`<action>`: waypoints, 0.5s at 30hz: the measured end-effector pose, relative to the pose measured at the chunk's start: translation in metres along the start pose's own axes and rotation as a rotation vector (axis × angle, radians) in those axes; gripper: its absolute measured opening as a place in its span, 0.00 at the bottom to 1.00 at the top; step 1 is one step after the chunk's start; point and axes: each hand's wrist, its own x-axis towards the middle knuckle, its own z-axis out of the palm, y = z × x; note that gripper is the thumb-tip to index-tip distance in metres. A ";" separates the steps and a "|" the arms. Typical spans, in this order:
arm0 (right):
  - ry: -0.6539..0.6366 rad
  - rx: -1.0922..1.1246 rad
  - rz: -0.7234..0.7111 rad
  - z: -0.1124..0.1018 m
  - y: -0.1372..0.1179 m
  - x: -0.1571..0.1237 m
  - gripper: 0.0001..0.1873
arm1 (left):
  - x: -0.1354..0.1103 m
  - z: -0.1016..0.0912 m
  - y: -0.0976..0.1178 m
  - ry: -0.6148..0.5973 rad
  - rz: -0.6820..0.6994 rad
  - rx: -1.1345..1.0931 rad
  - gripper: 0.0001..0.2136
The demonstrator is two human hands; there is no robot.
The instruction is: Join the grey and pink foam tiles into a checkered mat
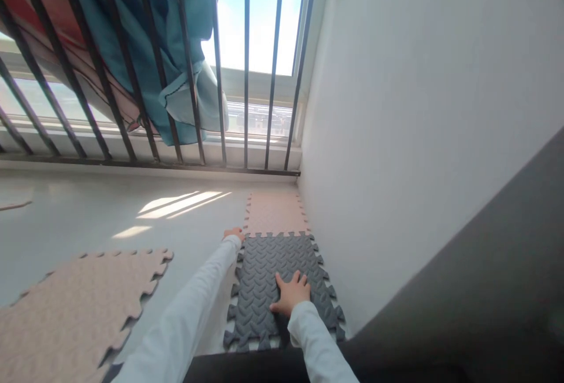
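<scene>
While my right hand (294,295) lies on the dark gray mat (259,271), its fingers are spread wide apart and the palm faces down. My left hand (234,234) is at the far left corner of that same mat, right by where it meets the pale pink mat (277,212). Those fingers look bent, and I cannot tell if they pinch the edge or just touch it.

The dark gray mat looks like foam, with short, slanted bumps all over and knobs like puzzle pieces around its sides. It is on the floor (211,218), just beside the smooth white wall (418,107). The pale pink mat lies past it, near the black railing (246,77), and the 2 mats meet along a wiggly line.

The beige mat (83,306) lies to my left, well apart from those 2, with puzzle knobs too. The floor is smooth and gray, with bright stripes of sun (176,205). Behind the railing's thin, straight bars hangs wrinkly blue cloth (200,13), in front of the window (261,24).
</scene>
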 end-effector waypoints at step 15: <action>-0.012 0.023 0.001 0.005 -0.001 0.002 0.52 | 0.015 0.017 0.014 0.201 -0.274 -0.383 0.11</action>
